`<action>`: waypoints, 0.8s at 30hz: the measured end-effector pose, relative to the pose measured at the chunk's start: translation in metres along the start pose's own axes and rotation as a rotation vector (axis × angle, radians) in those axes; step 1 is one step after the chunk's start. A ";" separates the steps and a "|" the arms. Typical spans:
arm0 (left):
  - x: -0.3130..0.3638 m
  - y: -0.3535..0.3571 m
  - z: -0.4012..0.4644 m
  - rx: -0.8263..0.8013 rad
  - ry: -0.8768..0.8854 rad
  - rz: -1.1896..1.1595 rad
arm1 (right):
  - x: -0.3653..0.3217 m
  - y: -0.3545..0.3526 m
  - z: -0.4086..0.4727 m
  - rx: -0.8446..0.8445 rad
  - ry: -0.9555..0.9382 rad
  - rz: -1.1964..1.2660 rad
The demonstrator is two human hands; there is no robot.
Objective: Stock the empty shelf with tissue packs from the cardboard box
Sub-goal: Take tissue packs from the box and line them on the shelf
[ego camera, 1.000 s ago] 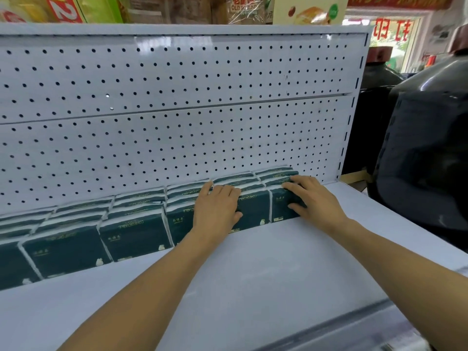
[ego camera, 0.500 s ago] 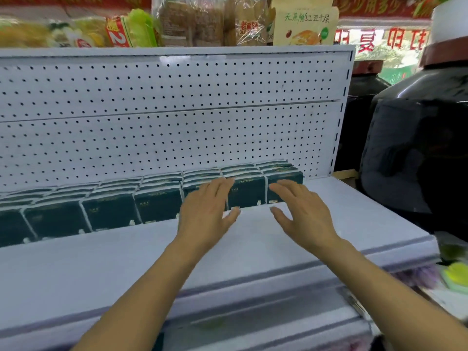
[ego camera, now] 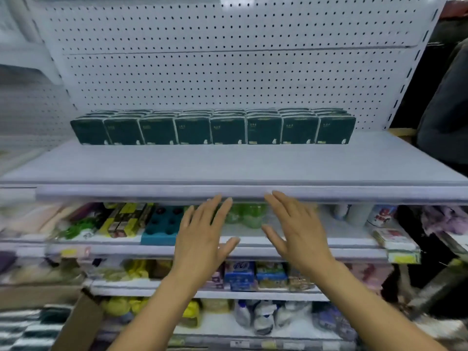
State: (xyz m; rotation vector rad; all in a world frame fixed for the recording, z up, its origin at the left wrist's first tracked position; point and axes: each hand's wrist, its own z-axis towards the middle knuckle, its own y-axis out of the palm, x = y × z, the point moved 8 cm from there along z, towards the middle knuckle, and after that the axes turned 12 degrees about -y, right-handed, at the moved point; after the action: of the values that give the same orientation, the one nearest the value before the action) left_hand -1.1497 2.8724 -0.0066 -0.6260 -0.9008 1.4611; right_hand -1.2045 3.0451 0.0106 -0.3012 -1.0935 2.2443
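At the back of the white shelf point(ego camera: 228, 163), against the pegboard panel point(ego camera: 228, 72), the dark green tissue packs point(ego camera: 212, 129) stand upright in a tidy row, packed edge to edge several deep; the front part of the shelf is bare.

From the head camera, which is the only view, both hands hang in the air below and in front of the shelf's front lip, touching nothing. The left hand point(ego camera: 202, 239) is flat with fingers straight and slightly fanned, thumb out to the side; the right hand point(ego camera: 296, 231) is likewise spread, palm down. Neither holds a pack. A brown flap of the cardboard box point(ego camera: 81, 323) shows at the lower left, with dark packs point(ego camera: 30, 328) blurred beside it. Lower shelves carry mixed goods.

The step in hand looks like going back to the box for more. To do it well, I would take a handful of packs squarely, keep their printed faces forward, and set them just in front of the existing row, flush and without knocking it askew.
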 end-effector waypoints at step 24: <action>-0.495 -0.076 -0.241 -0.365 -0.503 0.169 | -0.468 0.225 0.110 -0.328 -0.179 0.300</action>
State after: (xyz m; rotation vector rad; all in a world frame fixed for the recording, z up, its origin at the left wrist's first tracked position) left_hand -0.8570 2.4201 -0.1418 -0.6189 -1.5624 1.6542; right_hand -0.9840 2.5814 -0.1224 -0.4307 -1.6094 2.3794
